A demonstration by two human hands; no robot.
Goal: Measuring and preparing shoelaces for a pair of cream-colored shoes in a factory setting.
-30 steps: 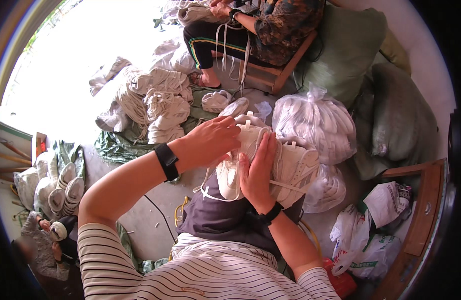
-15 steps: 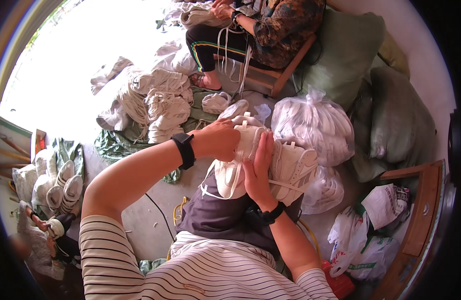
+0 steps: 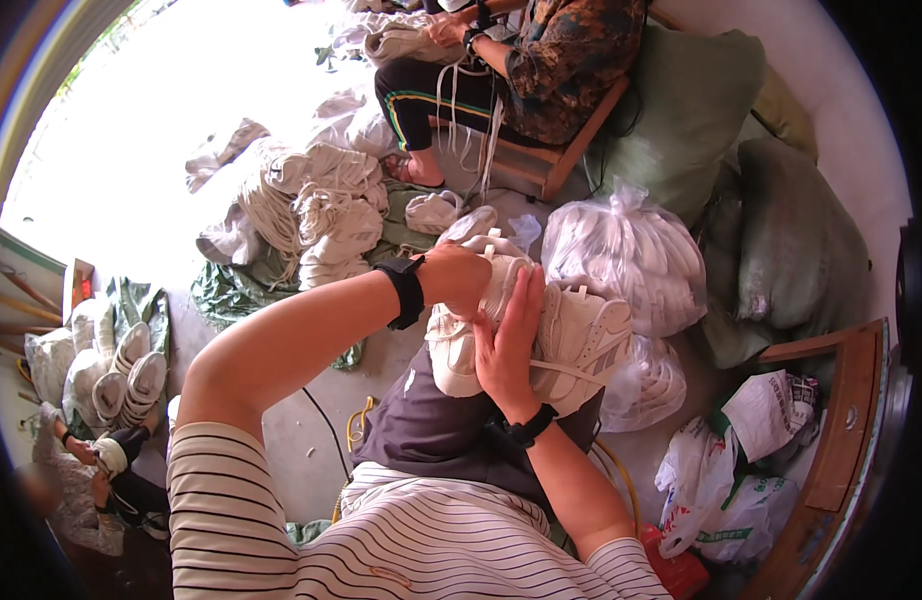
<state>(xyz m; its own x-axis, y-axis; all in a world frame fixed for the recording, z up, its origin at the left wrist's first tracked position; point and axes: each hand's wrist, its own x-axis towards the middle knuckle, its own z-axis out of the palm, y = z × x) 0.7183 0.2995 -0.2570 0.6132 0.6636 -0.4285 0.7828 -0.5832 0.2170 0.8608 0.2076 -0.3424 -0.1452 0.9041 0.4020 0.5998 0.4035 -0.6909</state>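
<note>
Two off-white sneakers rest side by side on my lap, toes toward me. My left hand [image 3: 458, 277] is closed at the laces of the left sneaker [image 3: 451, 350], with its fingertips hidden, so what it pinches does not show. My right hand [image 3: 509, 350] holds that same sneaker, its fingers stretched along the upper and its thumb toward the toe. Against the back of my right hand leans the right sneaker [image 3: 589, 340], its lace trailing across the front.
Ahead to the left lies a heap of sneakers [image 3: 331, 200] on green sheeting. Clear bags of shoes [image 3: 626, 260] and large green sacks [image 3: 681, 110] stand to the right. A co-worker [image 3: 571, 70] sits ahead; another [image 3: 81, 470] is at far left. A black cable [image 3: 326, 425] crosses the floor.
My left hand and forearm have shifted slightly right. The lace that dangled beside the left sneaker's toe no longer hangs there. My right hand stays on the sneaker.
</note>
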